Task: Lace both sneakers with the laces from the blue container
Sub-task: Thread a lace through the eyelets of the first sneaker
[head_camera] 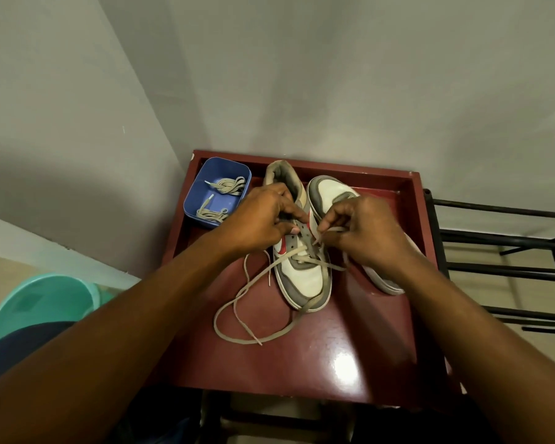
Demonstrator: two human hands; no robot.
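Two grey-and-white sneakers lie side by side on a dark red table (350, 347). The left sneaker (303, 277) has its toe toward me and a beige lace (247, 302) threaded through its lowest eyelets, with long ends trailing over the table. My left hand (263, 216) grips this sneaker's upper at the eyelets. My right hand (362, 232) pinches one end of the lace just over the eyelet row. The right sneaker (330, 190) points away and is partly hidden under my right hand. A blue container (205, 174) at the table's back left holds another bundled lace (228, 185).
The table stands in a corner of grey walls. A black metal rack (507, 261) is at the right. A teal bucket (42, 302) sits on the floor at the lower left.
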